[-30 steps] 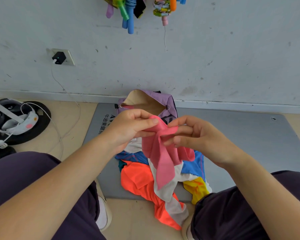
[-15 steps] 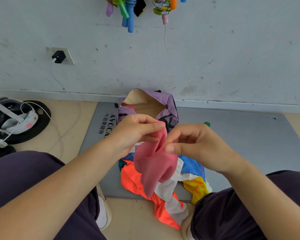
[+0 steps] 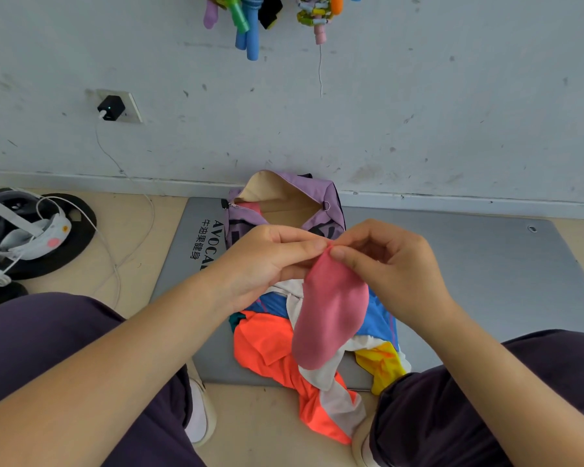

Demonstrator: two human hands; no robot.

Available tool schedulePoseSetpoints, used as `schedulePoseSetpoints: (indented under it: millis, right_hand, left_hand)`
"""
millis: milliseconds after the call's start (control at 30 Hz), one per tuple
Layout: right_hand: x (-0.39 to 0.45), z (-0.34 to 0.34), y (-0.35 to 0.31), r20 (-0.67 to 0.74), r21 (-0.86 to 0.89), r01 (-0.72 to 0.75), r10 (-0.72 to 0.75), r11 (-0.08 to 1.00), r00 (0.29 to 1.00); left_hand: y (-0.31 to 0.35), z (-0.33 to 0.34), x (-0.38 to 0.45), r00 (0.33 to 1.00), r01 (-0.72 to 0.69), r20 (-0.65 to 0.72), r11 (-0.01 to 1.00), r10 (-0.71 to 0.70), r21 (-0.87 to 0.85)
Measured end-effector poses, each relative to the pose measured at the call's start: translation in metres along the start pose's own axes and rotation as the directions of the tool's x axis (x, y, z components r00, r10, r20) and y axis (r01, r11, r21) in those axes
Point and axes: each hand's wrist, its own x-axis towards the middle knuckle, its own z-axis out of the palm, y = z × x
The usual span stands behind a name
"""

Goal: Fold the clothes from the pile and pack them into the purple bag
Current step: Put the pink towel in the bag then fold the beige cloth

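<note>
A pink cloth hangs folded over in front of me, above the pile. My left hand and my right hand both pinch its top edge, fingertips almost touching. Under it lies the pile of clothes: orange, blue, white and yellow pieces on a grey mat. The purple bag stands open against the wall just beyond my hands, its beige lining showing and something pink inside at its left.
A headset with white cables lies on the floor at the left. A charger is plugged into a wall socket. Coloured items hang from the wall above. My dark-trousered knees frame the pile on both sides.
My hands have come together at the top of the pink cloth. The cloth, loose and dangling in a long strip before, now hangs doubled into a shorter rounded shape.
</note>
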Motion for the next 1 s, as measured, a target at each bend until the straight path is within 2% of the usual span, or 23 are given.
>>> schedulePoseSetpoints:
  millis: [167, 267, 400, 533, 700, 933, 1000]
  right_hand:
    - [0.003, -0.002, 0.004, -0.045, -0.005, -0.024, 0.024, 1.0, 0.999]
    - [0.003, -0.001, 0.006, -0.043, 0.04, -0.046, 0.048, 0.998, 0.998]
    - [0.001, 0.001, 0.004, -0.02, 0.145, -0.082, 0.086, 0.986, 0.996]
    - [0.003, -0.005, 0.003, 0.13, 0.21, -0.148, 0.123, 0.966, 0.984]
    - [0.005, -0.015, 0.006, 0.383, 0.168, -0.223, 0.145, 0.96, 0.912]
    - [0.006, -0.012, 0.009, 0.435, 0.087, -0.227, 0.168, 0.97, 0.885]
    - [0.007, -0.013, 0.009, 0.471, 0.018, -0.213, 0.179, 0.977, 0.864]
  left_hand:
    - [0.001, 0.001, -0.001, 0.999, -0.033, 0.005, 0.999, 0.033, 0.011]
    - [0.001, 0.003, -0.003, 0.999, -0.054, -0.001, 0.998, 0.054, 0.021]
    - [0.0, 0.003, -0.004, 0.995, -0.084, -0.049, 0.99, 0.09, 0.117]
    - [0.005, 0.001, -0.007, 0.988, -0.135, -0.039, 0.962, 0.148, 0.236]
    - [0.018, -0.009, -0.011, 0.963, -0.256, 0.042, 0.858, 0.265, 0.445]
    - [0.022, -0.017, -0.014, 0.955, -0.295, 0.126, 0.845, 0.267, 0.445]
    - [0.022, -0.018, -0.013, 0.954, -0.298, 0.124, 0.857, 0.272, 0.42]
